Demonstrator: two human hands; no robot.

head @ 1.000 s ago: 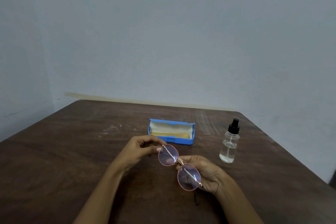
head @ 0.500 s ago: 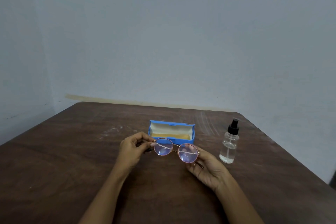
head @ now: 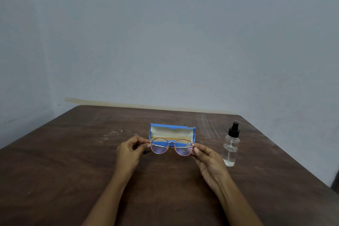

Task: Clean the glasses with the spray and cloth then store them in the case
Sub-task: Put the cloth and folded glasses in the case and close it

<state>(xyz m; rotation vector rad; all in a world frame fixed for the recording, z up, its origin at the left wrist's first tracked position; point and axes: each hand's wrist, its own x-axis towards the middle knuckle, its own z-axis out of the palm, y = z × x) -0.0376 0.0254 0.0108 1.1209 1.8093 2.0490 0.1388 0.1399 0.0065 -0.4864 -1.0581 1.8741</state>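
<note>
Glasses [head: 171, 146] held over desk [head: 73, 161], just before open case [head: 172, 132]; long axis parallel w/ far edge, lenses facing person, temples prob. folded. Left hand [head: 128, 150] & right hand [head: 207, 158] each pinch an end. 1 s ago: diagonal.

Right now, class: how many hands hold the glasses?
2. The left hand pinches the glasses at their left end; the right hand pinches their right end. None hidden.

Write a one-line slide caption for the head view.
The left hand and right hand pinch the folded glasses before the open case; spray stands right of it on the table.
</note>
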